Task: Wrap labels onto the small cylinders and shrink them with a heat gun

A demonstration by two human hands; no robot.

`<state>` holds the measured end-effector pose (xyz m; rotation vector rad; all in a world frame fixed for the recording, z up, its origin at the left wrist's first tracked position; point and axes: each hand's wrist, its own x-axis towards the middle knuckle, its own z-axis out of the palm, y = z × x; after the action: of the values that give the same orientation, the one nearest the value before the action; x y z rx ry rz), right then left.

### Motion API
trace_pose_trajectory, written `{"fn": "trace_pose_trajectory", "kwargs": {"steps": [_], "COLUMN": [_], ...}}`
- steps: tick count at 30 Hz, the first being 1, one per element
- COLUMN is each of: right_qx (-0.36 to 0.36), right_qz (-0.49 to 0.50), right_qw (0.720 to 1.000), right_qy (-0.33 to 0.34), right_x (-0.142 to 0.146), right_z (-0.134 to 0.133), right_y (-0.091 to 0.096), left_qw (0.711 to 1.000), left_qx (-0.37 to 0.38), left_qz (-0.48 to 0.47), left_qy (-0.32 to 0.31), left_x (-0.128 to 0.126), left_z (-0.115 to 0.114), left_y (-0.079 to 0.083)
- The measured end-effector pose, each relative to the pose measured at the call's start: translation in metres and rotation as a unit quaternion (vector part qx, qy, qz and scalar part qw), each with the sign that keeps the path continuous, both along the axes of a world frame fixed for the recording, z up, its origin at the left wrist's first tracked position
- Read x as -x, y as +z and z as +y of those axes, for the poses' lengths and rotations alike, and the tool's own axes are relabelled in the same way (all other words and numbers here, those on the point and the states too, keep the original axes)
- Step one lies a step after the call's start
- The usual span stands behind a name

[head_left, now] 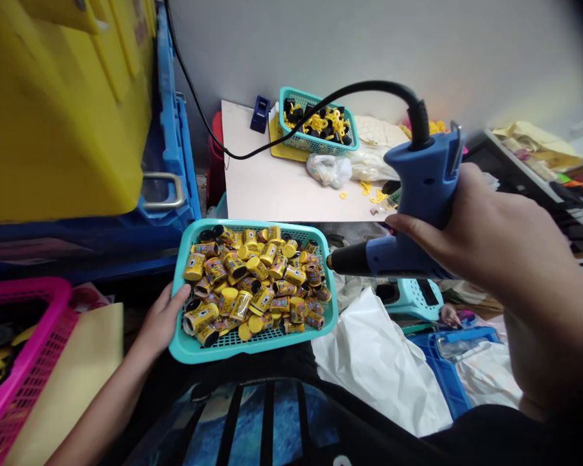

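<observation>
Right hand (502, 252), plastic glue gun (418, 188); left hand (162, 317), mesh tray (252, 346) (teal)

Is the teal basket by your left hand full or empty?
Full: yellow-and-black cylindrical pieces are heaped across the teal basket, covering nearly all its mesh floor, with the left hand at its rim.

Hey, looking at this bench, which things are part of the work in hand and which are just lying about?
Part of the work:
the right hand gripping a blue hot glue gun
the left hand holding a teal mesh basket of yellow-and-black canisters

Just lying about:
a second teal basket
a pink basket
a white plastic sheet
a yellow bin
</observation>
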<state>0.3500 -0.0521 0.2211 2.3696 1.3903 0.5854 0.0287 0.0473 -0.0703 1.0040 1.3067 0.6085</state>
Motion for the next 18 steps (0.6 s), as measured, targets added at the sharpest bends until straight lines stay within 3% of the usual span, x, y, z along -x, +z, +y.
{"fn": "trace_pose_trajectory", "kwargs": {"steps": [11, 18], "right_qx": [0.012, 0.013], "right_qz": [-0.003, 0.029], "right_qw": [1.0, 0.998], "right_qy": [-0.003, 0.054], "right_x": [-0.005, -0.006], "right_z": [0.017, 0.015], "right_y": [0.002, 0.006], "left_qw": [1.0, 1.0], "left_qx": [-0.005, 0.005], "left_qz": [0.02, 0.021], "left_qy": [-0.014, 0.0], "left_x": [0.001, 0.001], "left_z": [0.003, 0.003], "left_y": [0.0, -0.003]}}
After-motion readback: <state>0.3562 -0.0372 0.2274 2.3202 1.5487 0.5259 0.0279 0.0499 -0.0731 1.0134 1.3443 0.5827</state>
